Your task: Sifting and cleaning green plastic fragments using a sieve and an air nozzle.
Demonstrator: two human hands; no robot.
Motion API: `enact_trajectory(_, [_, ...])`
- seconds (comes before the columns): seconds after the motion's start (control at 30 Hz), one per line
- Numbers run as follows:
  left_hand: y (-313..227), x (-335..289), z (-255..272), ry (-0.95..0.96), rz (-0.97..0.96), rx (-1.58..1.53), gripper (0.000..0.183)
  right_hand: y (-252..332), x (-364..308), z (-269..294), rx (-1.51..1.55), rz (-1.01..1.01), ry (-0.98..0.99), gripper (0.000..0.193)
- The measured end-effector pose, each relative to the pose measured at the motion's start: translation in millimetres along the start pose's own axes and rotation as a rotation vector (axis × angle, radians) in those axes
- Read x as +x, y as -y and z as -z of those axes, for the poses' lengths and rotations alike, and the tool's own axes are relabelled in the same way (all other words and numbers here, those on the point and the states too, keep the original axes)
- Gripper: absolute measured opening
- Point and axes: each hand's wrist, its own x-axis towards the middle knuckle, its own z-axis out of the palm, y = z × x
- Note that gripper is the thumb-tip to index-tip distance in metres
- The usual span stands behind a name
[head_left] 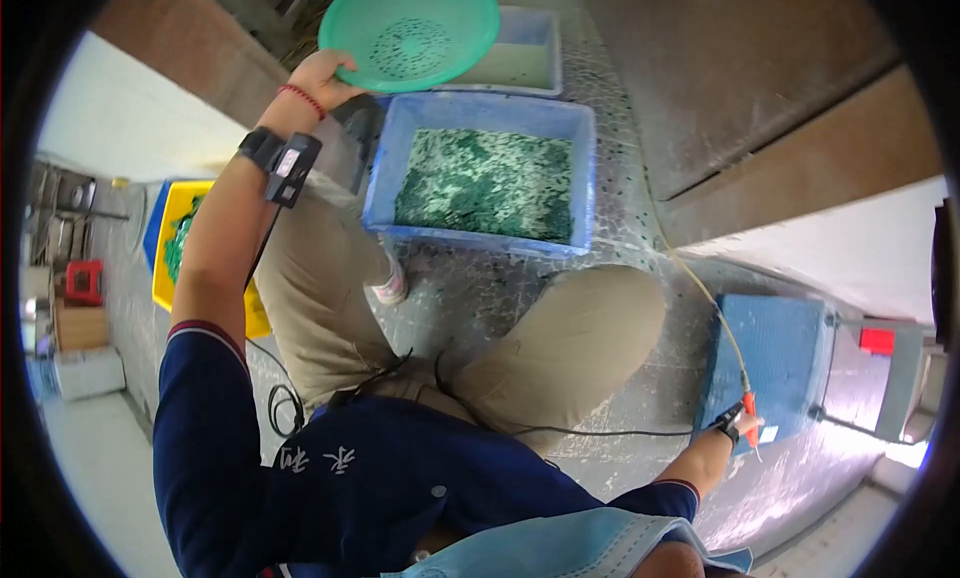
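Concrete floor, worn and speckled, person seated low with knees bent over a blue bin [400, 148] holding green and white fragments.

Left hand [322, 78]: fingers closed on the near rim of a green sieve [410, 28], thumb on top. Sieve is raised beyond the blue bin, over a second, paler bin [545, 38] behind it. It looks empty.

Right hand [742, 423]: well to the right of the blue bin, near a blue scale platform [775, 353]. Fingers wrapped round a small orange tool [749, 408] with a thin yellow hose running up from it. Grip detail too small to resolve.

Yellow crate [170, 228] with green pieces sits left of the blue bin, partly hidden by the arm.

Judgement: sieve is thin moulded plastic, so light, slightly flexible, rigid at the rolled rim. Rim is the sensible hold; one-handed pinch is adequate empty, may tip when loaded.
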Motion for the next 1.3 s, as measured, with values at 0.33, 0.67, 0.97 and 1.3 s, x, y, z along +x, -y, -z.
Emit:
enact_trajectory(0.33, [0.6, 13.1, 14.0, -0.157, -0.025, 0.025, 0.050, 0.8, 13.4, -81.1, 0.090, -0.530, 0.220, 0.064])
enact_trajectory(0.67, [4.1, 89.0, 83.7, -0.118, -0.026, -0.163, 0.045, 182.6, -310.1, -357.5, -0.594, -0.032, 1.665, 0.047])
enact_trajectory(0.97, [28.7, 106.1, 110.9, -0.084, -0.281, 0.290, 0.038, -74.2, -511.2, -514.2, -1.430, -0.082, 2.205, 0.055])
enact_trajectory(1.3, [-10.7, 70.5, 71.9, -0.346, -0.078, 0.242, 0.031, -230.3, -523.8, -501.0, -1.842, 0.987, 1.956, 0.114])
